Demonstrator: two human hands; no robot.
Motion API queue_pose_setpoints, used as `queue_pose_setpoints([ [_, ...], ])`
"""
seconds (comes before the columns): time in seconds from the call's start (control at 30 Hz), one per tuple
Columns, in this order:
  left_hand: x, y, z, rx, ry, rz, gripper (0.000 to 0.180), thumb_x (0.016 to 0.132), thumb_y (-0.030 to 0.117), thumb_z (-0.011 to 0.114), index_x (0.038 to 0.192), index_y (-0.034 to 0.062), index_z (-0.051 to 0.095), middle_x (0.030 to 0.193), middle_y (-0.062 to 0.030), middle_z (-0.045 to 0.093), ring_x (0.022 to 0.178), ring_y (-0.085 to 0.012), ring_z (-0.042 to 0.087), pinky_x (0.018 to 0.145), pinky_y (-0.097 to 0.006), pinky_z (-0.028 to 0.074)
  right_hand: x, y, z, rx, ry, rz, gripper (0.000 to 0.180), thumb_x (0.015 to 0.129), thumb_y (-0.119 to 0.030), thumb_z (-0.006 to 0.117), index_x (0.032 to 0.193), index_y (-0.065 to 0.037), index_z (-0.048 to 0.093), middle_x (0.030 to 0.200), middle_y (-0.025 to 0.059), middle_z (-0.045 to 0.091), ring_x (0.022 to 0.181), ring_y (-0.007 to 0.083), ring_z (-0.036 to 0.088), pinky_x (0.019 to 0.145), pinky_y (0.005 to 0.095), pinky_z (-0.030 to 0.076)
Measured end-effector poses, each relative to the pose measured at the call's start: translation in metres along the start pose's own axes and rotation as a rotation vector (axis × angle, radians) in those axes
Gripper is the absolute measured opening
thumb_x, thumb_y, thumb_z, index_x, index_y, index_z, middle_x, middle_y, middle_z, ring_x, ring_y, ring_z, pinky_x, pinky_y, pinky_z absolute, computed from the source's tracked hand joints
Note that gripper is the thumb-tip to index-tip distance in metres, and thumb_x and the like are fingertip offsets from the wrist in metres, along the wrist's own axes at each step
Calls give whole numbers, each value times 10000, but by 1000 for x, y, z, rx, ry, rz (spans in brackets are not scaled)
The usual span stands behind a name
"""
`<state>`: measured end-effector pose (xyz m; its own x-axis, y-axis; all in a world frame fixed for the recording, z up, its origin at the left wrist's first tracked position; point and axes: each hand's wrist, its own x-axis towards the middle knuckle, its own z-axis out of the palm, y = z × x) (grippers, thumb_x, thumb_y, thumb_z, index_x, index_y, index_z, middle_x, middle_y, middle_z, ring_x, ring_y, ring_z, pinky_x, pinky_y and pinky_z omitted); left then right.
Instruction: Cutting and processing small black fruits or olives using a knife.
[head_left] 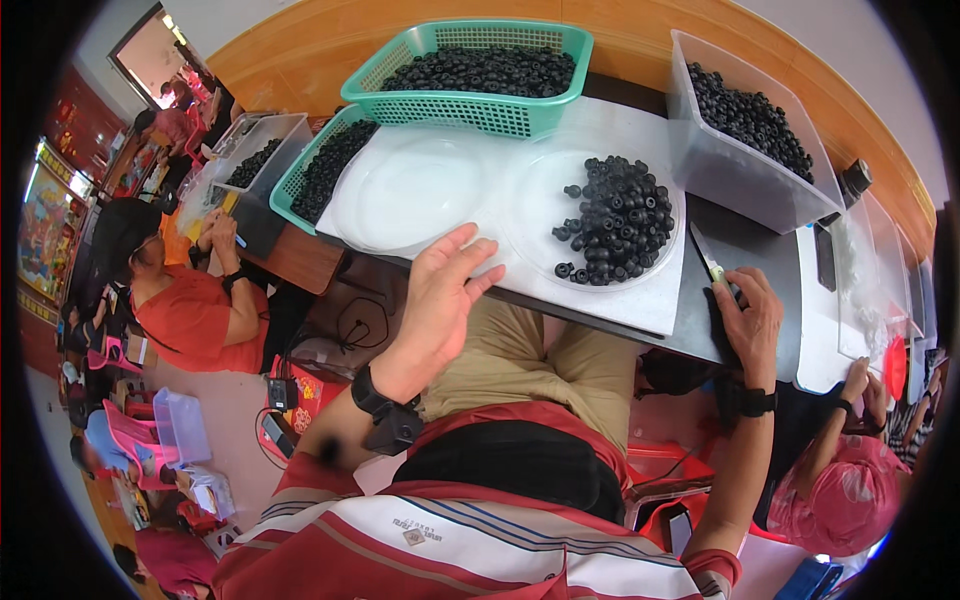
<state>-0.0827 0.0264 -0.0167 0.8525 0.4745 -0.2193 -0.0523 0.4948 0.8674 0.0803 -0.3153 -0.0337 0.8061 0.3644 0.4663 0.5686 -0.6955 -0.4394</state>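
Observation:
My left hand [440, 295] rests flat, fingers apart, on the near edge of a white board [650, 300], touching the rim of an empty clear plastic dish [405, 195]. Beside it a second clear dish [540, 215] holds a pile of small black rings [620, 220]. My right hand [750, 315] lies at the dark table's edge, closed on the dark handle of a knife [708, 262] whose blade points away from me.
A green basket [470, 105] full of black rings stands at the back, another green basket [300, 180] at the left. A clear tub [740, 175] of rings stands at the right. People sit on both sides of me.

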Motion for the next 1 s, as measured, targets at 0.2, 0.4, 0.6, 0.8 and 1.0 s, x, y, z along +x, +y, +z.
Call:
queue_pose_setpoints([
  [0.2,6,3,-8,37,-3,64,538,948,133,653,1383,-84,423,1303,-137,521,1148,-228,594,968,-393,520,6,0,0,-14,2,21,198,823,-167,762,947,-21,709,967,97,684,740,285,648,683,359,498],
  [0.4,8,-9,-5,425,-97,190,464,931,82,668,1351,-27,503,1342,-152,511,1078,-204,621,879,-316,554,7,-1,0,-11,16,5,183,823,-165,759,943,-34,715,955,93,682,723,276,637,674,355,494],
  [0.6,12,-16,1,918,-167,594,423,895,83,706,1284,-9,569,1331,-155,504,1016,-220,648,772,-297,583,6,-3,0,-13,19,6,180,824,-169,758,946,-42,718,941,84,679,697,265,616,663,356,482],
  [0.8,11,-16,5,1085,-121,696,351,869,97,736,1189,-7,636,1313,-153,512,975,-227,661,690,-294,594,5,-1,2,-28,27,11,184,826,-189,764,941,-52,724,909,86,669,712,274,627,663,359,479],
  [1.0,14,-7,11,1272,-71,964,263,832,112,760,1071,24,695,1126,-103,630,935,-252,644,733,-336,550,5,-4,0,-74,-5,35,191,840,-220,753,929,-55,723,874,86,653,719,281,629,659,372,472],
])
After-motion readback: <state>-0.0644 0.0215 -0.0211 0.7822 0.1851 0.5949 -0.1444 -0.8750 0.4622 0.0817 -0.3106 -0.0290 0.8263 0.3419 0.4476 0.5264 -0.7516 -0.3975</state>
